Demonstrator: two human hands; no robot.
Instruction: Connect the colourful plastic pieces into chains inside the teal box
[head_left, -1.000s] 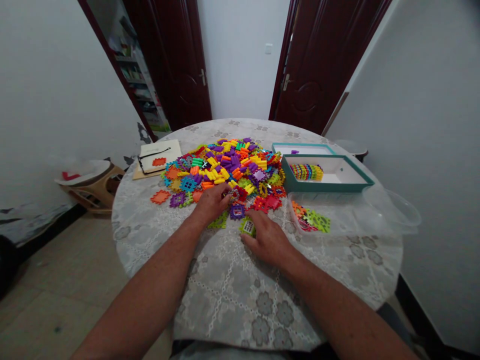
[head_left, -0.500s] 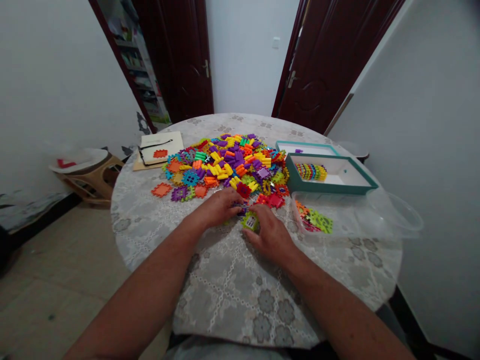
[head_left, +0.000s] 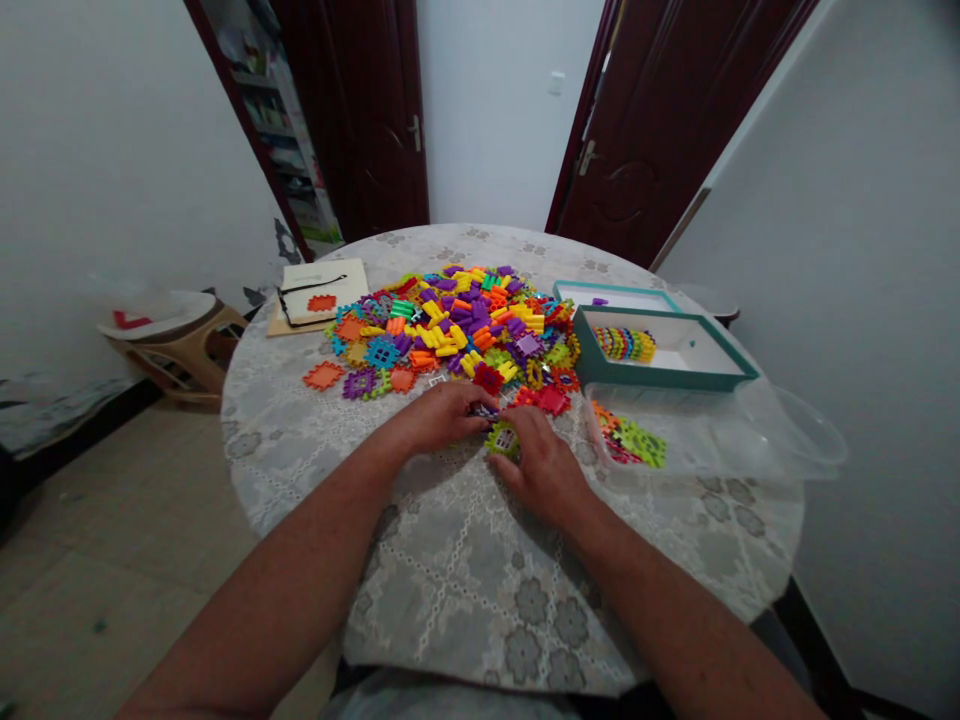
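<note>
My right hand (head_left: 541, 463) is closed on a lime-green toothed building piece (head_left: 504, 439) with a pale window-like middle. Close beside it, my left hand (head_left: 448, 415) grips a small purple building piece (head_left: 484, 409), largely covered by the fingers. The two pieces are near each other or touching; my fingers hide which. Just beyond my hands lies a large heap of plastic building pieces (head_left: 465, 318) in purple, yellow, orange, green and blue. A dark red piece (head_left: 488, 378) lies at the heap's near edge.
On the right, a teal-rimmed box (head_left: 667, 374) holds a row of colourful pieces, with its lid (head_left: 637, 296) behind. A clear plastic tub (head_left: 712, 440) contains several flat pieces. Glasses (head_left: 315, 290) rest on a book (head_left: 349, 272) at the left. A patterned cloth covers the round table (head_left: 457, 590).
My hands stay in nearly the same place, with the green piece slightly turned between the fingers. My left hand has shifted slightly. The view has moved a little.
</note>
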